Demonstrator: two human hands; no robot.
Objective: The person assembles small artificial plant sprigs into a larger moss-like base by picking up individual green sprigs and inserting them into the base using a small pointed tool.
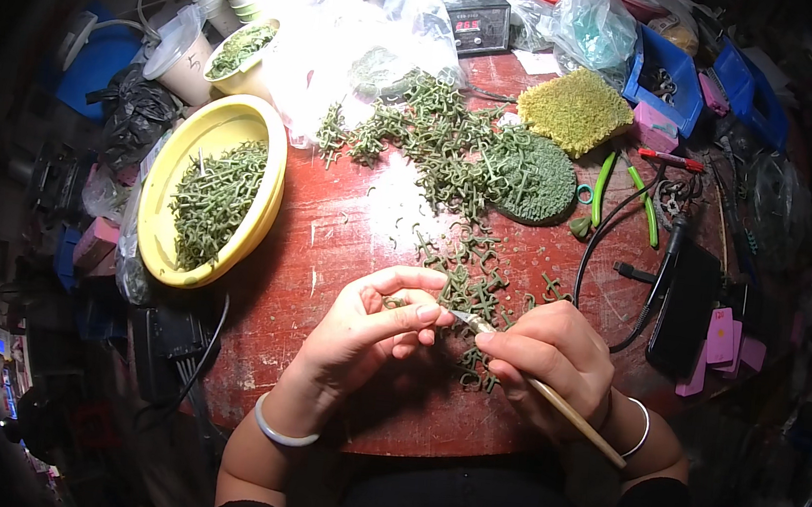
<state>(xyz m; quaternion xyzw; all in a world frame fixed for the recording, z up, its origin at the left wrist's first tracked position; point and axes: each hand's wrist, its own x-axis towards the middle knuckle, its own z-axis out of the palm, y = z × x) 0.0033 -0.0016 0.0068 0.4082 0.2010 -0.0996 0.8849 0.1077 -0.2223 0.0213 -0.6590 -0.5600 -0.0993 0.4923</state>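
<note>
My left hand [354, 332] is closed in a pinch over the front of the table, holding a small green piece [394, 302] mostly hidden by the fingers. My right hand [557, 356] grips a craft knife [577, 422] with a slim wooden handle; its pointed blade reaches to the left fingertips. Beneath and between both hands lie loose green hooked and branched pieces [476, 290]. They run back into a larger heap [437, 129], some of it lying on a round green textured pad [549, 189].
At left, a yellow basin [273, 158] holds many similar pieces. Behind it stand white tubs [247, 72] and a bright plastic bag [348, 43]. A yellow sponge [576, 109], green-handled pliers [603, 189], a black phone [683, 319], cables and blue bins [662, 78] crowd the right side.
</note>
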